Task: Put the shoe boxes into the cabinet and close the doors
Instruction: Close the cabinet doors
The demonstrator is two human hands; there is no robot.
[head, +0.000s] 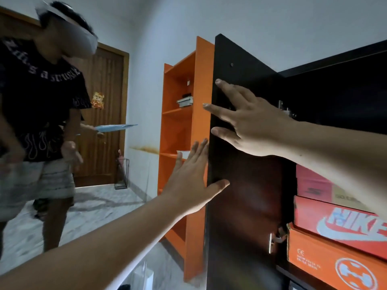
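A dark cabinet stands at the right with its left door swung open towards me. Inside, three shoe boxes are stacked: an orange box lowest, a red Nike box on it, and a red and tan box on top. My left hand lies flat with straight fingers against the door's outer edge, thumb on its inner face. My right hand reaches across, fingers spread, touching the door's inner face near its edge.
An orange open shelf unit stands just left of the door, holding small items. Another person wearing a headset stands at the left on the marble floor. A brown room door is behind them.
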